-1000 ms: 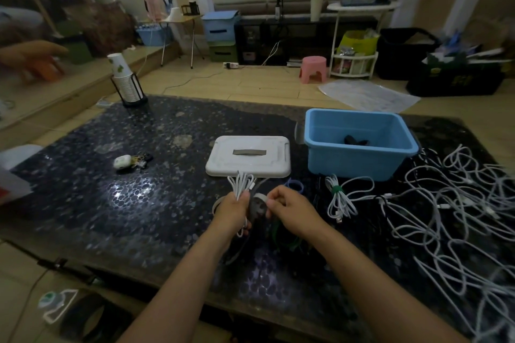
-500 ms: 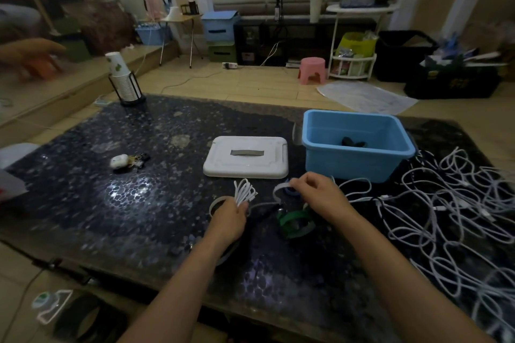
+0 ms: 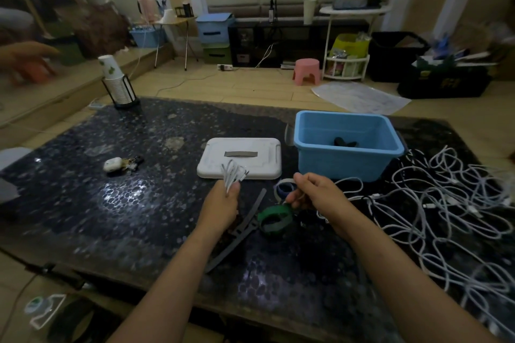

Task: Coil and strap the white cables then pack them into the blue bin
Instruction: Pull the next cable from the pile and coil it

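Since half a second ago the right hand (image 3: 315, 193) has drawn back from the blue bin (image 3: 348, 145), pinching a strap end. Left hand (image 3: 223, 209) grips the coiled white cable (image 3: 232, 174) above the tabletop (image 3: 111, 217); loose cables (image 3: 446, 203) lie right.

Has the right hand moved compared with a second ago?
Yes. The right hand has shifted away from the left hand and toward the blue bin, now sitting just in front of the bin's near wall.
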The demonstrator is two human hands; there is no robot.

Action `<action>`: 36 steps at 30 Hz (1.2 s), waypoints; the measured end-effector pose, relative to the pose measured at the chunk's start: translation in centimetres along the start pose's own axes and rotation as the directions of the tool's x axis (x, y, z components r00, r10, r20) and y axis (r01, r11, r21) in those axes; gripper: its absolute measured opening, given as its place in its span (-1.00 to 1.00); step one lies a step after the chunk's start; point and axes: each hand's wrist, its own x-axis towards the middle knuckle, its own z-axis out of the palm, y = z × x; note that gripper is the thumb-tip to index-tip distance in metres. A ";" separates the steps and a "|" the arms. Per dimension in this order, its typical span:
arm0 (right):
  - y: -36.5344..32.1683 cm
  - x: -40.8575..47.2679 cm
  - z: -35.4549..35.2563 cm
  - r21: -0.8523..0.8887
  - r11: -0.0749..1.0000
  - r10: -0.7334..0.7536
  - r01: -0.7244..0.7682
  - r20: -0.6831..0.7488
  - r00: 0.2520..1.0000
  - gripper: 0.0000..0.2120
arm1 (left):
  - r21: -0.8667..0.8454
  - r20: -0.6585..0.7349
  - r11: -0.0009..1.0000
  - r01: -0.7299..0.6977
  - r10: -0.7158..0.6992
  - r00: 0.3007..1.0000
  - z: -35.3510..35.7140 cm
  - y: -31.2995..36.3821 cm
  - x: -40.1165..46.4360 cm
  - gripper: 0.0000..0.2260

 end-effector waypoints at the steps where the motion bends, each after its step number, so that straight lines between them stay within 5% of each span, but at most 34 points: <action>1: 0.0 -0.1 0.3 0.029 1.000 0.011 -0.011 -0.001 1.000 -0.70 | -0.065 0.014 0.998 0.004 -0.004 1.000 0.1 0.5 -0.3 -0.76; 6: 0.2 -0.3 1.9 0.117 0.991 0.061 -0.057 -0.032 0.998 -0.71 | -0.193 0.148 0.981 -0.013 0.042 0.988 1.0 1.9 -2.0 -0.84; 16: 0.9 -0.5 3.6 0.355 0.921 0.177 -0.158 -0.022 0.984 -0.73 | 0.114 0.178 0.992 -0.063 0.042 0.983 1.8 1.4 -2.4 -0.72; 22: 0.2 -0.3 1.5 0.287 0.953 0.149 -0.099 -0.159 0.976 -0.77 | 0.197 0.205 0.980 -0.032 -0.009 0.979 1.5 0.8 -2.0 -0.73; 29: -0.8 -1.6 -0.8 0.080 0.997 -0.019 0.023 -0.048 0.999 -0.79 | 0.221 0.127 0.975 -0.019 -0.010 0.992 0.8 1.0 -1.3 -0.75; 36: -1.9 -3.4 -2.3 -0.015 1.000 0.000 0.000 -0.024 1.000 -0.79 | -0.069 0.117 0.997 0.022 -0.014 0.993 0.2 2.0 -1.2 -0.87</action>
